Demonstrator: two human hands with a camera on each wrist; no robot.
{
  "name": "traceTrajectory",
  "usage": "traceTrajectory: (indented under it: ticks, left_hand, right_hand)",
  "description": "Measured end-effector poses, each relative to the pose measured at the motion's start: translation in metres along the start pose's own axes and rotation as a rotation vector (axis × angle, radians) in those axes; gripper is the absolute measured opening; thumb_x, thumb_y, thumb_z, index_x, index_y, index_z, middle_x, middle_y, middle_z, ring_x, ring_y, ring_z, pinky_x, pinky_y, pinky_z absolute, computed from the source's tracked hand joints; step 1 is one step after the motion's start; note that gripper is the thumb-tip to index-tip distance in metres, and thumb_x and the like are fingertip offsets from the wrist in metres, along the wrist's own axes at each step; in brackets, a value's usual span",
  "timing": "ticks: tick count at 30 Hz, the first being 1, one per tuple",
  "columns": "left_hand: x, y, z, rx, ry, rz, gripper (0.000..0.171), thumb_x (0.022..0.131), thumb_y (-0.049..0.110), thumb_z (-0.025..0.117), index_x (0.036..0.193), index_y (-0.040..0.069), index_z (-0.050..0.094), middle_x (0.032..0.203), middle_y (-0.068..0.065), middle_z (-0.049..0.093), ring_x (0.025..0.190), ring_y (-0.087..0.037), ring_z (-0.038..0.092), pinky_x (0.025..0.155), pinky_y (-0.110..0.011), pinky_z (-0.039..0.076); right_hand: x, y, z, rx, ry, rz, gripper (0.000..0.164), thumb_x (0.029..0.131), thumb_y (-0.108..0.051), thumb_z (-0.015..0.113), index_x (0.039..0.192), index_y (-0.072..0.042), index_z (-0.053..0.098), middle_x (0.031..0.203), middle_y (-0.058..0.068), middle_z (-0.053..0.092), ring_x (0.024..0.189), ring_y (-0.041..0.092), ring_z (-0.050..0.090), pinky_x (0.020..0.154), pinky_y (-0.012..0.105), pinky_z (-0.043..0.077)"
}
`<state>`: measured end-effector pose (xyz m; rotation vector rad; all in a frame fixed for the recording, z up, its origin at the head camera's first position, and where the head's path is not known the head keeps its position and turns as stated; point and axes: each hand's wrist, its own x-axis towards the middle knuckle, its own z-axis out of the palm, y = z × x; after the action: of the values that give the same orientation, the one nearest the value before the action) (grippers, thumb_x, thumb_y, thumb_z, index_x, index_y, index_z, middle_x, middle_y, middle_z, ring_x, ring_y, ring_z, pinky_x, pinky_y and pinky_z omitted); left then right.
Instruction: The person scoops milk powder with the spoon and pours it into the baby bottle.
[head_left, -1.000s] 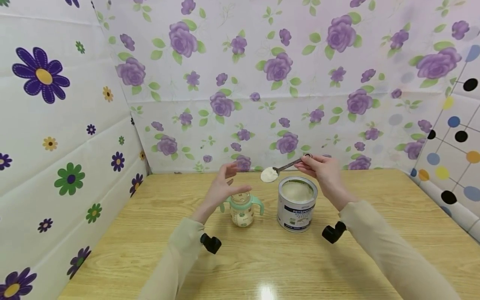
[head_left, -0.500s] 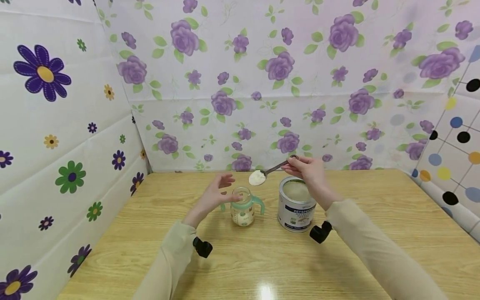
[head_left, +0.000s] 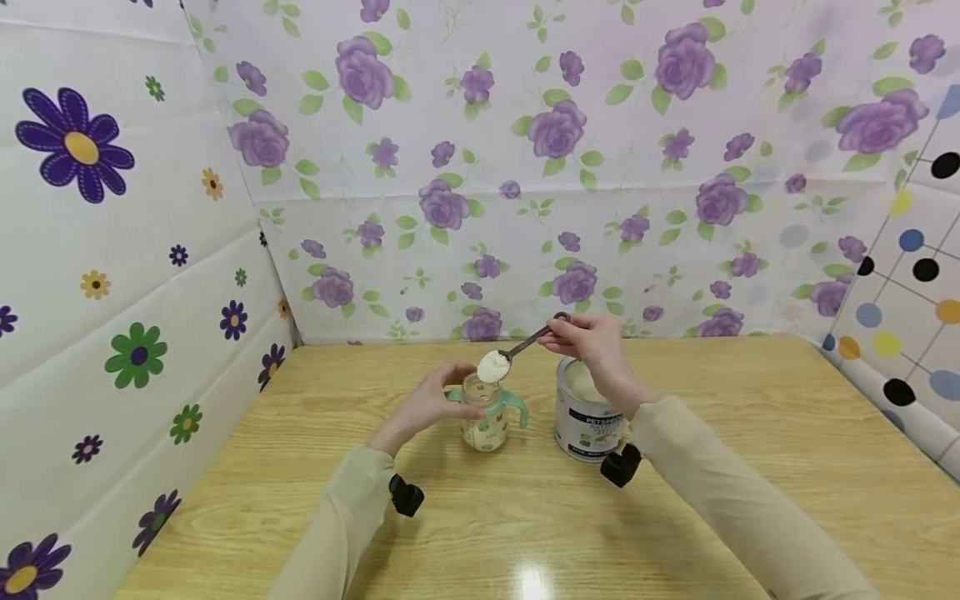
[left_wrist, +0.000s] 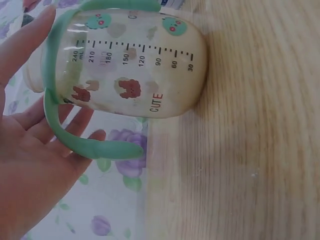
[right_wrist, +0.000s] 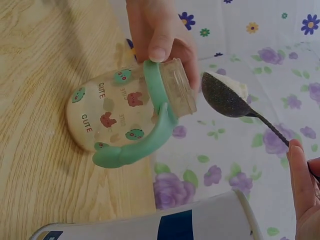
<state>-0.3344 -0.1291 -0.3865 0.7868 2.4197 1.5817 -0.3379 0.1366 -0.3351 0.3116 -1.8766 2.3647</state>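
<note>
A clear baby bottle (head_left: 483,429) with a mint-green collar and two handles stands upright and uncapped on the table. My left hand (head_left: 433,400) holds it about the collar, thumb on the near side, fingers curving behind. Pale powder or liquid shows inside the bottle in the left wrist view, below printed measuring marks (left_wrist: 135,47). Between thumb and fingers, my right hand (head_left: 596,346) pinches the handle of a dark metal spoon (right_wrist: 225,97). White powder (head_left: 493,367) heaps in its bowl, just above the bottle's mouth. The spoon does not touch the rim in the right wrist view.
An open white-and-blue tin (head_left: 588,425) with pale powder inside stands to the right of the bottle, partly under my right hand. The wooden table (head_left: 480,525) meets a floral cloth wall (head_left: 420,250) at the back, with patterned sheets at both sides.
My right hand has carried the loaded spoon leftward and down, from beside the tin to over the bottle. My left hand has lowered from hovering around the bottle's top onto its collar.
</note>
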Motion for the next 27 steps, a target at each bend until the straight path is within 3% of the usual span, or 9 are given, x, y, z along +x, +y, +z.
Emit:
traceTrajectory:
  ticks: [2, 9, 20, 27]
  left_hand:
    - [0.001, -0.001, -0.001, 0.009, -0.009, 0.015, 0.066, 0.070, 0.020, 0.080, 0.126, 0.008, 0.048, 0.119, -0.006, 0.050, 0.111, -0.024, 0.043, 0.089, -0.045, 0.036]
    - [0.003, -0.006, -0.001, 0.017, -0.027, 0.072, 0.060, 0.069, 0.021, 0.080, 0.121, 0.009, 0.052, 0.110, -0.003, 0.055, 0.103, -0.023, 0.048, 0.086, -0.044, 0.038]
    - [0.004, -0.006, -0.001, 0.032, -0.031, 0.050, 0.054, 0.071, 0.019, 0.079, 0.119, 0.008, 0.055, 0.108, -0.003, 0.057, 0.102, -0.022, 0.050, 0.087, -0.043, 0.037]
    - [-0.004, 0.015, -0.001, 0.036, -0.046, 0.073, 0.052, 0.073, 0.010, 0.077, 0.119, 0.001, 0.054, 0.108, -0.006, 0.057, 0.103, -0.029, 0.049, 0.087, -0.045, 0.037]
  right_hand:
    - [-0.009, -0.013, 0.012, -0.075, 0.041, 0.024, 0.024, 0.087, -0.007, 0.061, 0.102, 0.012, 0.060, 0.079, 0.016, 0.065, 0.073, 0.021, 0.065, 0.070, 0.032, 0.049]
    - [-0.010, -0.012, 0.020, -0.123, 0.021, 0.021, 0.022, 0.088, -0.005, 0.059, 0.101, 0.013, 0.059, 0.079, 0.017, 0.065, 0.071, 0.020, 0.065, 0.070, 0.031, 0.049]
    - [-0.008, -0.009, 0.030, -0.167, 0.002, -0.010, 0.019, 0.087, -0.002, 0.059, 0.100, 0.013, 0.061, 0.079, 0.020, 0.064, 0.069, 0.021, 0.065, 0.067, 0.032, 0.050]
    - [-0.008, -0.006, 0.037, -0.238, -0.016, -0.070, 0.017, 0.087, 0.000, 0.059, 0.098, 0.012, 0.062, 0.079, 0.021, 0.064, 0.067, 0.021, 0.065, 0.065, 0.032, 0.051]
